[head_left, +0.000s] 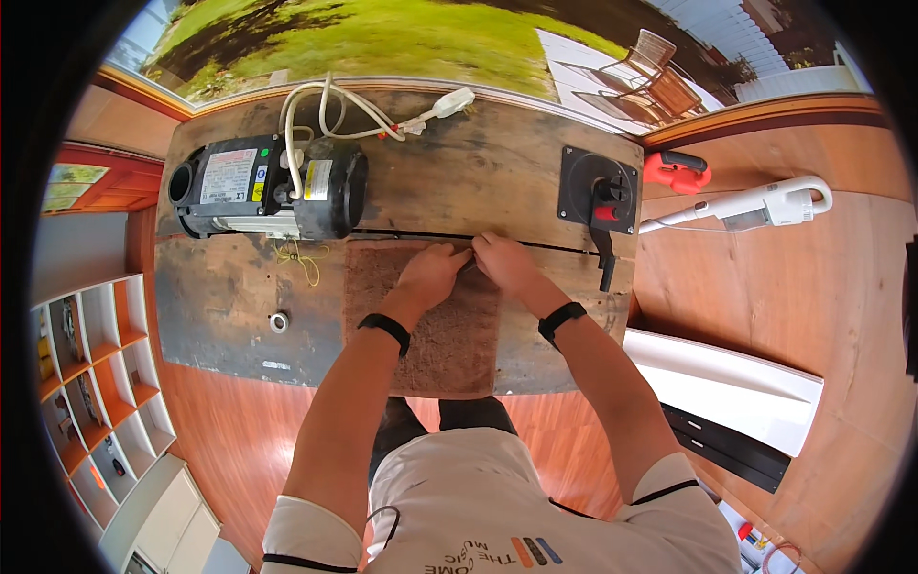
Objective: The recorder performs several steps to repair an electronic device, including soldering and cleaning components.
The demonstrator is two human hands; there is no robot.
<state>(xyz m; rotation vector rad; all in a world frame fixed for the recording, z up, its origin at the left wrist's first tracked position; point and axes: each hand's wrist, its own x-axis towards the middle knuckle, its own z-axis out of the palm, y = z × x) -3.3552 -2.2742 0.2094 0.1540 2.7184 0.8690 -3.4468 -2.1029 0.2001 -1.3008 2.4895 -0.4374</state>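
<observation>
My left hand point(432, 273) and my right hand point(504, 262) meet over the far part of a brown towel point(421, 354). Their fingers are closed together around a small dark piece point(468, 265), mostly covered by the fingers, so its kind cannot be made out. The towel lies on a worn wooden table point(535, 344) and hangs over its near edge. Just beyond my fingers, a dark gap point(421, 233) runs across the tabletop. Left of the towel rests a black pump with a motor point(330, 191) on its side, its pale cable point(316, 91) coiled behind it.
A black square plate with a handled part point(579, 191) sits at the table's right. Beyond it are a red tool point(681, 174) and a white stick vacuum point(765, 206). Yellow-green wire point(304, 260) and a small ring point(278, 322) lie at left. Shelves point(100, 383) stand lower left.
</observation>
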